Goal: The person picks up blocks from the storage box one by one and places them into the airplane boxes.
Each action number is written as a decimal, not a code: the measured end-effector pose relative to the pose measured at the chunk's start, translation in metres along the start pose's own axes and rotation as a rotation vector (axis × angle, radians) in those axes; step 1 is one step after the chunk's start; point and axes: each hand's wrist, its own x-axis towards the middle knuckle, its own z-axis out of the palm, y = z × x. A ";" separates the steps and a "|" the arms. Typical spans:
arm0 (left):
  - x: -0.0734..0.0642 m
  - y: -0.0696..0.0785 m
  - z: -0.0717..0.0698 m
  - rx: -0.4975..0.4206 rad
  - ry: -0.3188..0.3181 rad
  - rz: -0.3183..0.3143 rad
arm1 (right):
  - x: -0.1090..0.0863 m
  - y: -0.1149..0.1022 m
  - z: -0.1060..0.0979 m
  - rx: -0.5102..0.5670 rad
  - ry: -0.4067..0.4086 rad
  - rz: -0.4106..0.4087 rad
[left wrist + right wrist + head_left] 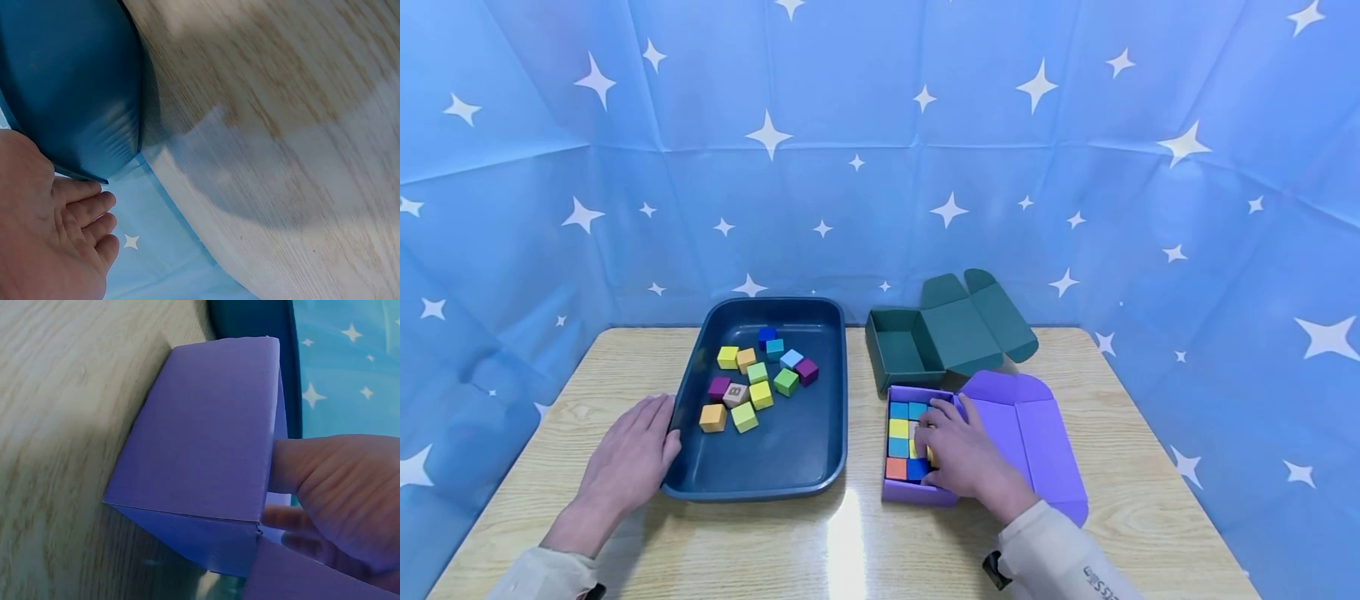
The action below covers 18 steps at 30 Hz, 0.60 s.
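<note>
My left hand (631,454) rests against the left outer side of a dark blue tray (756,467), thumb near the rim. Its fingers lie relaxed and extended along the tray wall in the left wrist view. Several coloured cubes, one wooden block (735,395) marked B among them, lie loose in the tray. My right hand (962,454) reaches into a purple box (917,494) with its fingers spread over the cubes inside. Teal cubes, a yellow cube (898,428), an orange-red cube (897,468) and a blue cube (917,470) show there. The hand hides the box's right side.
Behind the purple box stands a green box (898,367), its lid folded open to the right. The purple lid (1022,442) lies open on the wooden table (760,550). A blue star-patterned cloth (865,192) surrounds the table at the back and sides.
</note>
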 end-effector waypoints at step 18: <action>-0.002 0.001 0.000 -0.023 -0.001 -0.005 | 0.000 -0.002 0.006 -0.018 0.030 -0.004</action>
